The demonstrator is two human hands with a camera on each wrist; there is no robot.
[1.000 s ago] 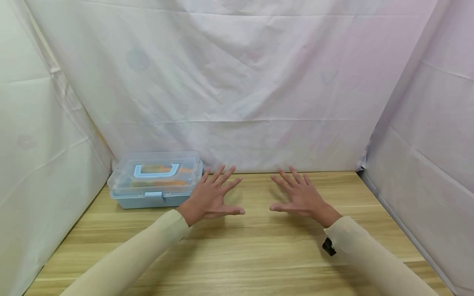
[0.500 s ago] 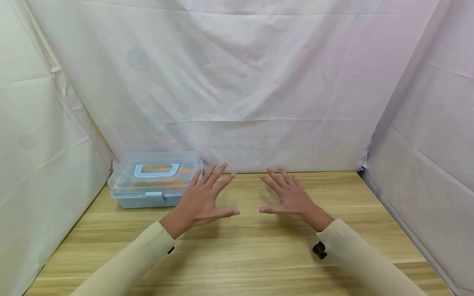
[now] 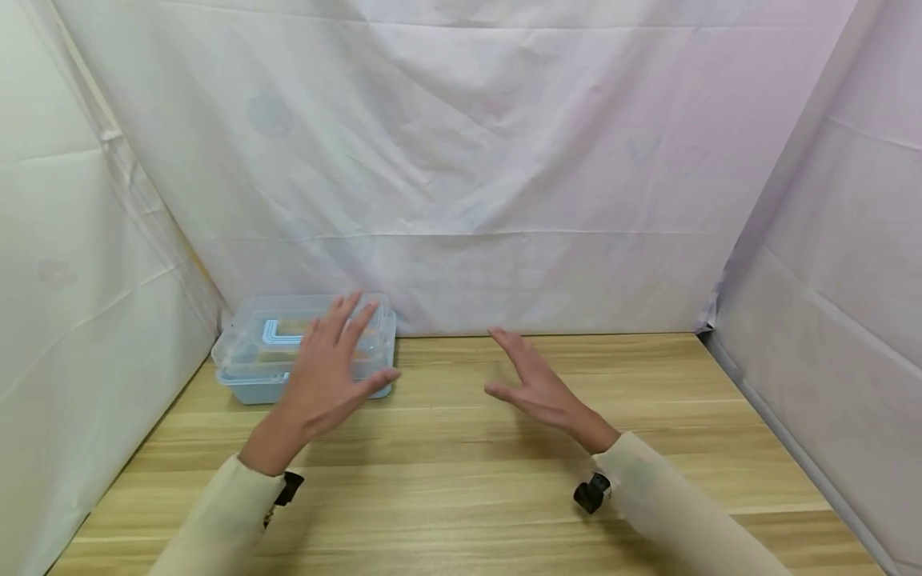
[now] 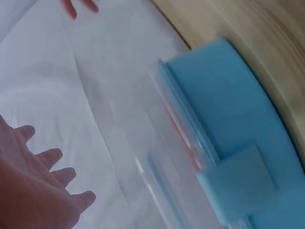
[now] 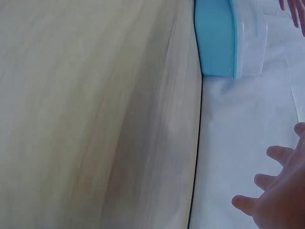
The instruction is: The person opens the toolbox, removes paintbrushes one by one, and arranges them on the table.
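A light blue plastic box (image 3: 252, 384) with a clear lid and a blue handle sits at the back left of the wooden table (image 3: 461, 496). My left hand (image 3: 327, 376) hovers over the box's right part with its fingers spread, holding nothing. The left wrist view shows the box (image 4: 228, 129) close up, with its blue latch (image 4: 238, 183) and my left hand (image 4: 33, 191). My right hand (image 3: 529, 384) floats above the table's middle, fingers straight, empty. In the right wrist view the box (image 5: 217, 38) lies far ahead and my right hand (image 5: 281, 195) is at the lower right.
White cloth (image 3: 461, 160) hangs behind the table and on both sides, closing it in. The box stands close to the back left corner. Bare wood spreads across the middle, right and front of the table.
Both hands have moved left. The left hand went from the table's middle to over the box. The right hand followed toward the centre and turned more edge-on.
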